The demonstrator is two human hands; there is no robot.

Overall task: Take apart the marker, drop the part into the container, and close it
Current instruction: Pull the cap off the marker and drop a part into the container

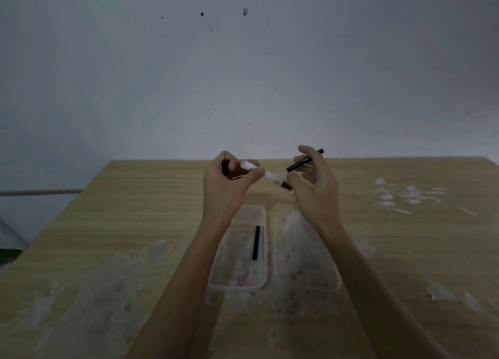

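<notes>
My left hand (229, 180) grips a white marker body (266, 173) that points right and slightly down, ending in a dark tip. My right hand (314, 185) is raised beside it and holds a thin black rod (305, 160) between the fingers; the thumb nearly touches the marker's dark tip. Below my hands, a clear plastic container (263, 218) lies on the table with a black stick-shaped part (256, 242) inside it. Its clear lid (332, 285) rests flat just to the right.
A wooden table (135, 223) with white smears and scraped patches, heaviest at the right (405, 196). A grey wall stands behind the far edge. Small coloured bits (244, 280) lie at the container's near end.
</notes>
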